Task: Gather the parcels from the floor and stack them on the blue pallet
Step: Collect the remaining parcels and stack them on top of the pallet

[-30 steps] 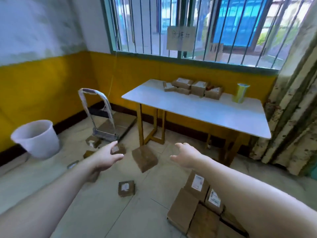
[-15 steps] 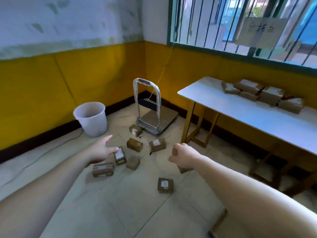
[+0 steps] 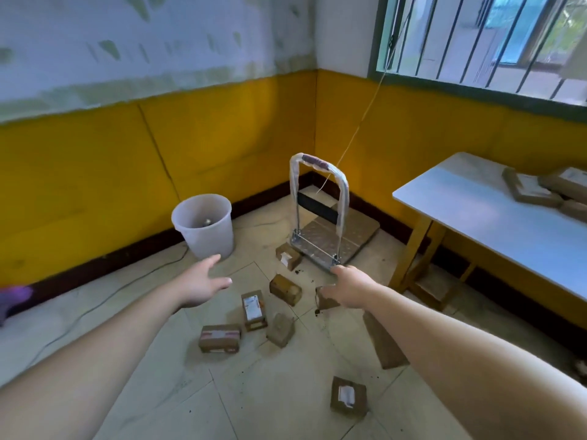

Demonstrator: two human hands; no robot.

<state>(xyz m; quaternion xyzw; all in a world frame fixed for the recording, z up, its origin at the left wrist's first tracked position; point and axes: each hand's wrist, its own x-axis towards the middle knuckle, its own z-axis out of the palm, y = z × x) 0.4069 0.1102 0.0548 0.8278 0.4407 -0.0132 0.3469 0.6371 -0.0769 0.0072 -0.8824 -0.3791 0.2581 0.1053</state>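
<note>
Several small brown cardboard parcels lie scattered on the tiled floor: one with a white label [image 3: 253, 309], one lying flat [image 3: 219, 338], a plain one [image 3: 285, 289], one near the cart [image 3: 288, 256] and one closest to me [image 3: 348, 397]. My left hand [image 3: 203, 282] reaches forward above the floor, fingers spread and empty. My right hand [image 3: 351, 285] stretches out with relaxed fingers over a parcel [image 3: 325, 301] partly hidden beneath it, holding nothing. No blue pallet is in view.
A folding platform cart [image 3: 330, 241] with an upright handle stands in the corner. A white plastic bucket [image 3: 203, 223] sits by the yellow wall. A white-topped table [image 3: 495, 214] on the right carries more parcels [image 3: 530, 190]. A long brown parcel [image 3: 382, 341] lies under my right forearm.
The view has swung left, from the table toward the corner with the cart and bucket. Both empty hands have stayed stretched out and now hover over the scattered parcels.
</note>
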